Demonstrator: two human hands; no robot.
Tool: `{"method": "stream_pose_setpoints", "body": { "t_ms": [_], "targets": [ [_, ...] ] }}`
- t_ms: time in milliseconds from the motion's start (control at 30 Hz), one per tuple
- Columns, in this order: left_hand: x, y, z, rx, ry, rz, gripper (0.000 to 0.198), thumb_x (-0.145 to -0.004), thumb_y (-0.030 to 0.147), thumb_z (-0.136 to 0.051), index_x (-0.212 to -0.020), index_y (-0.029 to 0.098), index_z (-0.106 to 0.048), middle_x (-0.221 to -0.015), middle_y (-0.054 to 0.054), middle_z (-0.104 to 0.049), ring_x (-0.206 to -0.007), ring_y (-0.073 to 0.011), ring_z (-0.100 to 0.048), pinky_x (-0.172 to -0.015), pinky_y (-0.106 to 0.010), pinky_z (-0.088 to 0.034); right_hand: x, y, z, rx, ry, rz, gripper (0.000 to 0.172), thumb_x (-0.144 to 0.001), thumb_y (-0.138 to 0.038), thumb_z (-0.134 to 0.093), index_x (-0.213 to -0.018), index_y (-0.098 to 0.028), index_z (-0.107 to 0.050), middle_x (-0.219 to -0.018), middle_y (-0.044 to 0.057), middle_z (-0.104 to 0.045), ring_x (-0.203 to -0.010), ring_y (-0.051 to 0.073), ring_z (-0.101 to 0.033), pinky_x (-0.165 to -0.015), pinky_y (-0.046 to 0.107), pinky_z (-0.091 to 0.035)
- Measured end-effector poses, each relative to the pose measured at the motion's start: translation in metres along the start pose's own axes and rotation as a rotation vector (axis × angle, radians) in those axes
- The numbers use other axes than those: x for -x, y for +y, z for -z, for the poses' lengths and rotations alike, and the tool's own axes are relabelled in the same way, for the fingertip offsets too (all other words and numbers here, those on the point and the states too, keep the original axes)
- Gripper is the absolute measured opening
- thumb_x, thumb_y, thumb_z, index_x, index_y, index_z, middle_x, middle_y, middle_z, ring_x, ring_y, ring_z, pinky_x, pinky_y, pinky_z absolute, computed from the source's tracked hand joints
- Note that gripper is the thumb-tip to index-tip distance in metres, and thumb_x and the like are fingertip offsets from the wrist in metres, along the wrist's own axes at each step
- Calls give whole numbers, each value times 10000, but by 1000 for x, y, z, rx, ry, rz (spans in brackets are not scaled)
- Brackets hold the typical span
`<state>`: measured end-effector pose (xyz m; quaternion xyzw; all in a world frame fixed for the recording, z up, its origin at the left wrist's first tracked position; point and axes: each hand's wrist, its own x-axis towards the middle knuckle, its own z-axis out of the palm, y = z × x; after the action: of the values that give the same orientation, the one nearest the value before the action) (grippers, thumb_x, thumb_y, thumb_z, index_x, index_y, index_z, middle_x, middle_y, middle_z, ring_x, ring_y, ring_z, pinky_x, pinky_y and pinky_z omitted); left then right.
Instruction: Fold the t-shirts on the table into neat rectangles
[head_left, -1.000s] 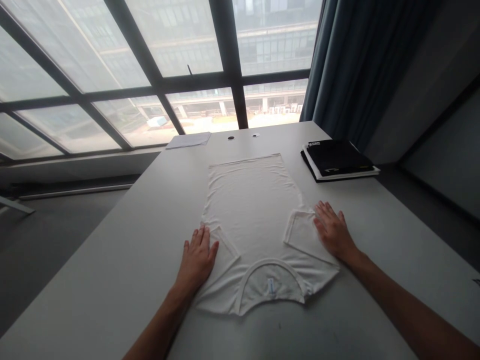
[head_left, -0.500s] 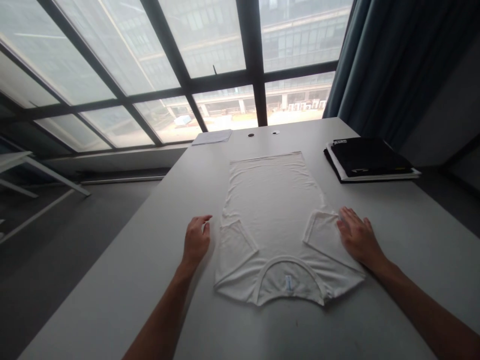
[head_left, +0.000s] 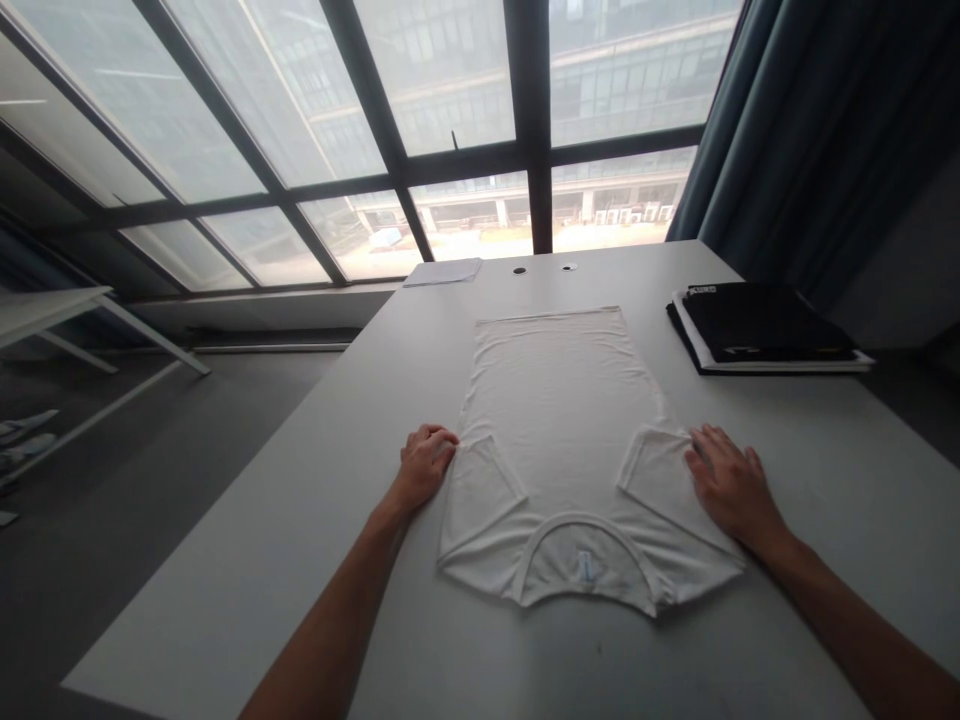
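Observation:
A white T-shirt lies flat on the white table, its neckline with a small label towards me and its hem towards the window. Both short sleeves are folded inward over the body. My left hand is at the shirt's left edge beside the sleeve fold, fingers bent and closed on the fabric edge. On the opposite side, my right hand rests with fingers stretched out, its fingertips touching the right edge near the other folded sleeve.
Black folders with white sheets lie at the table's right side. Some papers are at the far left corner, near two round cable holes. Behind stand a large window and a blue curtain. Another table stands at left.
My left hand has moved right and come into contact with the shirt's left edge, its fingers closing there. My right hand stays at the right edge. The view has shifted slightly.

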<state>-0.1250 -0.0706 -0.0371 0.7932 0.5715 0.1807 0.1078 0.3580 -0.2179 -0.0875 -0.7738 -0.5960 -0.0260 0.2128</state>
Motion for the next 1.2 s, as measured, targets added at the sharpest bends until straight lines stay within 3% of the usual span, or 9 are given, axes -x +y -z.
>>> {"method": "stream_pose_setpoints", "body": {
  "t_ms": [200, 367, 467, 567, 667, 900, 1033, 1100, 1200],
  "targets": [
    [-2, 3, 0, 39, 77, 3, 245, -893, 362, -536, -976, 234, -727, -1183, -75, -646, -1123, -264, -572, -1044, -452, -427, 0, -1, 1, 12, 8, 5, 528, -1032, -440, -260, -1378, -156, -539, -1499, 172, -498, -1415, 305, -412, -1141, 627, -272],
    [6, 26, -2, 66, 170, -130, 370, -964, 274, -407, -1230, 204, -654, -1340, -98, -617, -1265, -243, -551, -1110, -444, -408, 0, 1, -2, 22, -3, 1, 526, -1031, -438, -256, -1385, -161, -530, -1509, 165, -487, -1426, 295, -395, -1146, 618, -264],
    [18, 44, -15, -35, 45, -247, 473, -1031, 315, -324, -1444, 171, -502, -1499, -122, -505, -1427, -243, -413, -1190, -475, -307, 0, 2, -3, 27, -11, -2, 521, -1028, -435, -264, -1393, -166, -523, -1512, 157, -485, -1429, 289, -391, -1149, 613, -262],
    [28, 52, -33, -181, -92, -293, 621, -1034, 458, -355, -1547, 109, -343, -1606, -180, -322, -1517, -291, -230, -1211, -538, -230, 0, 1, -3, 22, -3, -5, 523, -1029, -438, -267, -1390, -162, -526, -1510, 159, -489, -1427, 291, -395, -1150, 619, -259],
    [33, 51, -43, -257, -123, -306, 696, -1026, 522, -356, -1575, 102, -277, -1628, -201, -243, -1530, -299, -167, -1213, -549, -205, 0, -1, -2, 18, -1, -8, 527, -1031, -442, -265, -1383, -158, -536, -1500, 165, -500, -1424, 295, -403, -1148, 624, -263],
    [29, 52, -37, -243, -107, -293, 660, -1033, 474, -362, -1584, 126, -262, -1623, -190, -263, -1524, -303, -192, -1212, -585, -165, -2, -5, 6, -74, 63, 13, 488, -1030, -396, -287, -1362, -167, -561, -1489, 165, -513, -1424, 300, -410, -1137, 625, -291],
    [27, 55, -28, -203, -81, -323, 621, -1038, 434, -356, -1580, 142, -276, -1626, -178, -265, -1532, -290, -163, -1216, -593, -127, 1, -14, 15, -133, 117, 140, 465, -1027, -348, -304, -1358, -153, -566, -1484, 165, -518, -1447, 280, -381, -1163, 571, -286],
    [28, 56, -27, -179, -105, -349, 616, -1042, 434, -343, -1574, 130, -289, -1629, -173, -258, -1535, -275, -150, -1224, -557, -152, 5, -21, 16, -136, 80, 250, 473, -1025, -346, -328, -1415, -161, -521, -1527, 152, -471, -1477, 263, -327, -1180, 540, -275],
    [32, 58, -27, -155, -190, -383, 624, -1037, 438, -356, -1565, 110, -308, -1630, -178, -252, -1532, -277, -162, -1225, -519, -190, 12, -31, 15, -89, -74, 396, 519, -1021, -379, -376, -1493, -170, -438, -1585, 142, -388, -1497, 270, -284, -1183, 550, -269]
  ]
}}
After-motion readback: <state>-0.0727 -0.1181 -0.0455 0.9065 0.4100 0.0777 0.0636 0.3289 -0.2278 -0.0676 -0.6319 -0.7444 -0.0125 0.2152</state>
